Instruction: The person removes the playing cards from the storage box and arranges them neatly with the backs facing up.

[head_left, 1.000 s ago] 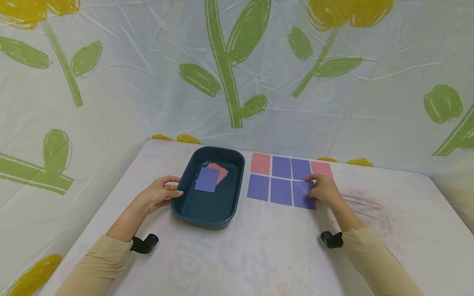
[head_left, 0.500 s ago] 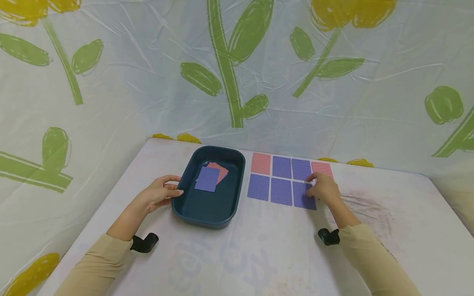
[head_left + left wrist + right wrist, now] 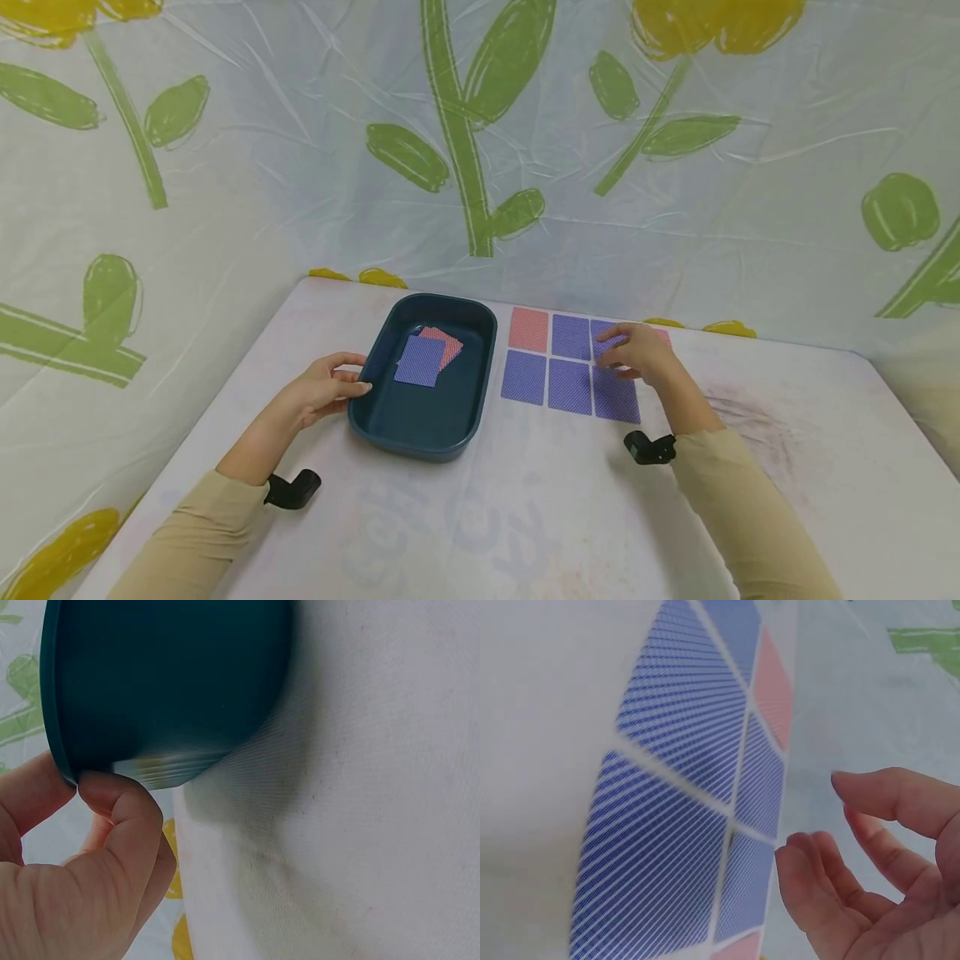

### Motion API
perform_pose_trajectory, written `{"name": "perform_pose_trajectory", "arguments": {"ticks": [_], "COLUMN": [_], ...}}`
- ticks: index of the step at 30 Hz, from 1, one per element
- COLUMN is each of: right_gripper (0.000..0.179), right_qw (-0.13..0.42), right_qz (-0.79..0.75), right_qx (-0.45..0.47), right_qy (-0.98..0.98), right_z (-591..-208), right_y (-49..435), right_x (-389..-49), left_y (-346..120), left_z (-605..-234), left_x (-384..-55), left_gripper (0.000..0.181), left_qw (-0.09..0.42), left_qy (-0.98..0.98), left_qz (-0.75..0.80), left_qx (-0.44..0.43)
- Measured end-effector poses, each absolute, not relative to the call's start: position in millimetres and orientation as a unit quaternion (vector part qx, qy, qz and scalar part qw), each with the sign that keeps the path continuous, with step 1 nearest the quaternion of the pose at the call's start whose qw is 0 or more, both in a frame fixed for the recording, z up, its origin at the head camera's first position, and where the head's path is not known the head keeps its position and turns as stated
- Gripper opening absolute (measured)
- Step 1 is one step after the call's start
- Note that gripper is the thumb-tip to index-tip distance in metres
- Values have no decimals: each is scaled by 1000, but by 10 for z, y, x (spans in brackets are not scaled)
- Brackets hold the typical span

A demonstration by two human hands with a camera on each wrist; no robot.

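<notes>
In the head view my left hand pinches the left rim of a dark teal tray. The left wrist view shows the thumb and a finger gripping that rim. Inside the tray a blue-backed card overlaps red-backed cards. My right hand hovers over the right end of two rows of face-down playing cards, fingers loosely bent and holding nothing. It hides most of a red-backed card at the back right and part of a blue one. Another red-backed card lies at the back left.
The cards lie on a white, cloth-covered table to the right of the tray. Behind it hangs a flower-printed sheet. A black camera mount sits at the left wrist, another mount at the right.
My right hand has lifted off the front right card and moved left and up over the back row. The left hand keeps its grip on the tray; the cards stay put.
</notes>
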State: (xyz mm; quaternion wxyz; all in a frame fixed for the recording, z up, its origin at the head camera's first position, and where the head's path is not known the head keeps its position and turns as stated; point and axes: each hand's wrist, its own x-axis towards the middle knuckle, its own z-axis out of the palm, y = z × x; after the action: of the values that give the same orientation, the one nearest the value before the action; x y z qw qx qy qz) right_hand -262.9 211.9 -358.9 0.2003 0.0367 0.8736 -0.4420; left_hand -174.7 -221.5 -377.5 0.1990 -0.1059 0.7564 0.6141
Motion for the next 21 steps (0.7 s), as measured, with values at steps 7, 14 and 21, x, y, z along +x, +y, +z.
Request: {"name": "perform_pose_trajectory", "arguments": {"ticks": [7,14,21], "right_gripper": [50,44,39], "right_qw": [216,214,221], "right_qz": [-484,-494,-505], "right_qx": [25,-61,-96], "right_qy": [848,841,829], "right_z": [-3446,-3368,-3354], "right_y": [1827,1558,1315], "right_x": [-2693,-2754,-2831], "left_y": [-2221,-2225,-2229], "left_z": [-3786,-3797,-3795], "left_x": [-1756,-1754,-1753], "left_gripper": [55,56,57], "left_qw": [199,198,197], "left_qy": [757,756,756], "left_qz": [614,615,615], "left_qx": [-106,-105,-105]}}
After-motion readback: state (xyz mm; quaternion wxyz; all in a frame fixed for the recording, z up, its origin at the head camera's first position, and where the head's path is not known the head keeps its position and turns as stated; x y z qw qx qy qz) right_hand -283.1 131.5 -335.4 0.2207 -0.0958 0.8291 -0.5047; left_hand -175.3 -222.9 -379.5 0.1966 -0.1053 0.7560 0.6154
